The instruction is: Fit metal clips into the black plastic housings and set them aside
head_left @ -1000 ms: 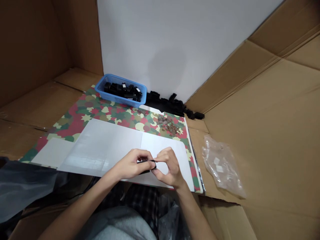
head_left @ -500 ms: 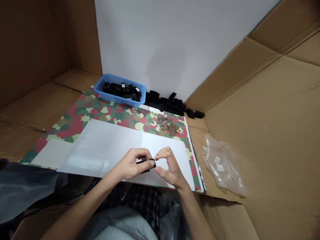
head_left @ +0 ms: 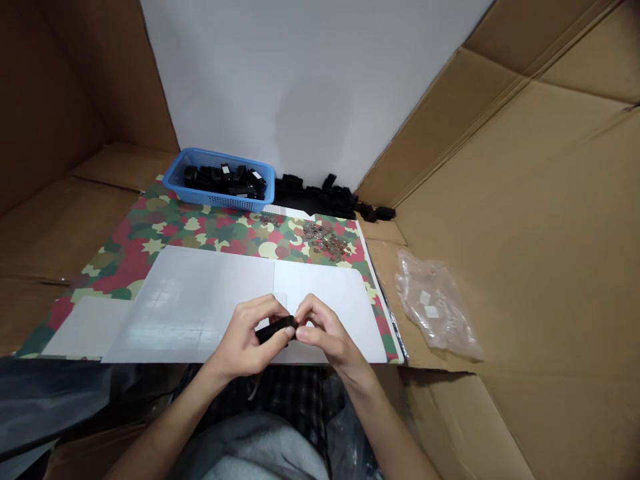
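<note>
The left hand point(head_left: 253, 337) had its grip closed around a slim black part point(head_left: 273, 330) — over the white sheet point(head_left: 325, 287) on the patterned worktop point(head_left: 133, 233) — while the right hand point(head_left: 327, 333) had fingertips at its right end, whether pinching I couldn't tell.

There is one held piece point(head_left: 275, 329) and one basket point(head_left: 215, 199).

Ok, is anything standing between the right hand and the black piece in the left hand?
Nothing visible. The right hand has its fingertips at one end of the black piece, which the left hand holds; contact is hard to confirm.
</note>
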The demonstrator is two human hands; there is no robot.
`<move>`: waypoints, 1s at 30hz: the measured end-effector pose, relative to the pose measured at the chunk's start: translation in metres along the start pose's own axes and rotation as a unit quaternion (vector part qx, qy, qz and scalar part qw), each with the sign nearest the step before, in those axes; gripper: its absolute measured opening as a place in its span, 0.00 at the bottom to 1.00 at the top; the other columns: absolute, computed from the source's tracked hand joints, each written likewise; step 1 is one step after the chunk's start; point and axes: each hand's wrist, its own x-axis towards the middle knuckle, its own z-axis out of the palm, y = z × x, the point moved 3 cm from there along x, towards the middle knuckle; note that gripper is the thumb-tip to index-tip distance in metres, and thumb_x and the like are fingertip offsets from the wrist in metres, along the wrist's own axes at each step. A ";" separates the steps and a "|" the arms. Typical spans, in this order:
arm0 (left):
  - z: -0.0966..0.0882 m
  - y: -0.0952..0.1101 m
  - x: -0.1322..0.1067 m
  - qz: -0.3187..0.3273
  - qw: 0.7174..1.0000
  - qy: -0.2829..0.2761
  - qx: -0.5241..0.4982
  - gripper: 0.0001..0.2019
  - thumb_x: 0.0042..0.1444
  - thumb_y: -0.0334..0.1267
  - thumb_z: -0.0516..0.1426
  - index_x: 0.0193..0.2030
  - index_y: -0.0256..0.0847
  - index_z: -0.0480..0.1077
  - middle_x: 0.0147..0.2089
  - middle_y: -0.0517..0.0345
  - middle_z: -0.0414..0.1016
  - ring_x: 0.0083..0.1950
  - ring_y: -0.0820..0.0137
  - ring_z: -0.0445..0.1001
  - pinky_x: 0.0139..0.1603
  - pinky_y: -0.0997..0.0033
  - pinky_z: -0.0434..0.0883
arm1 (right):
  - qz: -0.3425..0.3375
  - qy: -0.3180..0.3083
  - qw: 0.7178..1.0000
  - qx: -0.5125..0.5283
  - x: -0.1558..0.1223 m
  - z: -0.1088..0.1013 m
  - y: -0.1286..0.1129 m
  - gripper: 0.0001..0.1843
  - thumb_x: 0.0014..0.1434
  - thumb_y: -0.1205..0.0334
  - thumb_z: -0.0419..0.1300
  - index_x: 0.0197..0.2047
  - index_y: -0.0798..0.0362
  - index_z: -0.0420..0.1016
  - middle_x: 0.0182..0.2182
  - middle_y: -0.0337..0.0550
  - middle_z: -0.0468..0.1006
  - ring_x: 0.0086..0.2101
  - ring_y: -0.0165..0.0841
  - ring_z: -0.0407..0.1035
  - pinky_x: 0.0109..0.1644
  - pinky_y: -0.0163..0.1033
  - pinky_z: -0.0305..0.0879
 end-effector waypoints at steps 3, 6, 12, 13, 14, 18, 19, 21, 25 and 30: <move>-0.001 0.000 -0.001 -0.014 1.000 0.016 -0.013 0.05 0.51 0.36 0.58 0.26 0.40 0.71 0.24 0.57 0.70 0.27 0.70 0.67 0.30 0.71 0.61 | -0.051 0.026 0.996 -0.068 -0.002 0.000 -0.004 0.08 0.49 0.57 0.59 0.30 0.50 0.64 0.27 0.37 0.67 0.29 0.32 0.63 0.35 0.38 0.58; -0.001 0.000 -0.002 -0.022 0.999 0.025 -0.025 0.05 0.50 0.36 0.58 0.25 0.40 0.70 0.24 0.58 0.69 0.27 0.70 0.66 0.30 0.71 0.60 | -0.114 0.053 0.979 -0.162 -0.004 0.001 -0.012 0.04 0.51 0.61 0.57 0.30 0.50 0.64 0.26 0.37 0.67 0.29 0.33 0.63 0.34 0.38 0.59; 0.008 -0.012 -0.001 -0.043 0.998 0.027 -0.020 0.06 0.49 0.37 0.58 0.24 0.40 0.68 0.23 0.59 0.67 0.27 0.70 0.64 0.31 0.71 0.59 | -0.215 0.053 0.931 -0.290 -0.012 0.010 -0.035 0.05 0.53 0.68 0.55 0.28 0.49 0.63 0.24 0.38 0.68 0.29 0.33 0.64 0.34 0.39 0.61; 0.007 -0.014 -0.002 -0.062 0.996 0.041 -0.041 0.07 0.49 0.38 0.58 0.23 0.39 0.68 0.23 0.59 0.66 0.27 0.71 0.63 0.31 0.71 0.59 | -0.218 0.061 0.929 -0.291 -0.015 0.007 -0.038 0.05 0.54 0.68 0.56 0.29 0.49 0.64 0.25 0.38 0.68 0.29 0.33 0.64 0.34 0.39 0.61; 0.006 -0.017 -0.002 -0.085 0.992 0.058 -0.072 0.08 0.49 0.39 0.58 0.23 0.39 0.67 0.24 0.59 0.66 0.27 0.71 0.63 0.31 0.71 0.59 | -0.214 0.089 0.930 -0.285 -0.019 0.002 -0.040 0.04 0.55 0.67 0.56 0.31 0.49 0.65 0.26 0.38 0.69 0.30 0.33 0.65 0.34 0.39 0.62; -0.001 -0.015 -0.002 -0.156 0.957 0.087 -0.229 0.12 0.48 0.45 0.58 0.23 0.38 0.68 0.24 0.59 0.64 0.28 0.71 0.61 0.30 0.71 0.57 | -0.152 0.228 0.933 -0.234 -0.035 -0.029 -0.035 0.01 0.60 0.63 0.55 0.37 0.49 0.68 0.30 0.40 0.70 0.32 0.34 0.66 0.36 0.39 0.64; -0.002 -0.012 -0.002 -0.164 0.947 0.083 -0.264 0.13 0.47 0.46 0.58 0.23 0.38 0.68 0.24 0.59 0.64 0.27 0.71 0.61 0.29 0.71 0.57 | -0.139 0.221 0.939 -0.225 -0.036 -0.031 -0.031 0.03 0.61 0.61 0.55 0.36 0.49 0.68 0.30 0.40 0.70 0.32 0.34 0.67 0.36 0.39 0.64; -0.004 -0.006 -0.001 -0.182 0.928 0.075 -0.315 0.14 0.45 0.47 0.58 0.21 0.37 0.68 0.23 0.58 0.64 0.27 0.71 0.61 0.29 0.71 0.57 | -0.115 0.171 0.957 -0.206 -0.033 -0.030 -0.027 0.07 0.61 0.57 0.55 0.34 0.49 0.68 0.28 0.40 0.71 0.30 0.33 0.67 0.35 0.38 0.63; -0.001 0.002 0.000 -0.203 0.920 0.031 -0.334 0.13 0.43 0.46 0.59 0.21 0.37 0.69 0.22 0.58 0.65 0.26 0.72 0.61 0.28 0.72 0.57 | -0.024 0.029 0.990 -0.136 -0.018 -0.012 -0.031 0.18 0.63 0.49 0.50 0.27 0.51 0.66 0.21 0.38 0.71 0.25 0.31 0.67 0.32 0.37 0.62; -0.001 0.005 -0.003 -0.159 0.941 -0.040 -0.296 0.12 0.49 0.44 0.60 0.25 0.37 0.72 0.23 0.60 0.69 0.26 0.73 0.64 0.29 0.73 0.59 | 0.066 -0.132 0.984 -0.098 -0.007 0.001 -0.045 0.21 0.62 0.45 0.50 0.28 0.51 0.66 0.18 0.36 0.71 0.23 0.30 0.67 0.32 0.37 0.61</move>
